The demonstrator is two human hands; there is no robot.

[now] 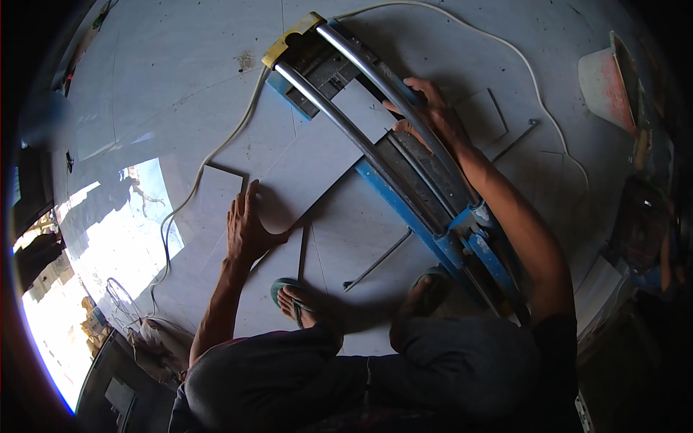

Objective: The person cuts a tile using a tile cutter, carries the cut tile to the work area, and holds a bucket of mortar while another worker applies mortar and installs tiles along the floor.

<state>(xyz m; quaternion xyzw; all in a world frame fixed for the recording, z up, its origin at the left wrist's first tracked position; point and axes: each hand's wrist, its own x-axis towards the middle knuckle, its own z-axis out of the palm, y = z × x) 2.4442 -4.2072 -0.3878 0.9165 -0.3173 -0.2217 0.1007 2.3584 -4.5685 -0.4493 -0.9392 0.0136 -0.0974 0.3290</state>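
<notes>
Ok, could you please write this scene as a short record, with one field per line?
Left hand: fingers spread, at the near end of the long pale tile
Right hand: beside the tile's far part, partly hidden by a rail; exact contact unclear
Tool: blue tile cutter with two metal rails
Tile position: far part beneath the rails
Offcut: small tile piece, near the left hand
Cord: pale, on the floor
Container: reddish-stained, at the right
Footwear: green sandals
</notes>
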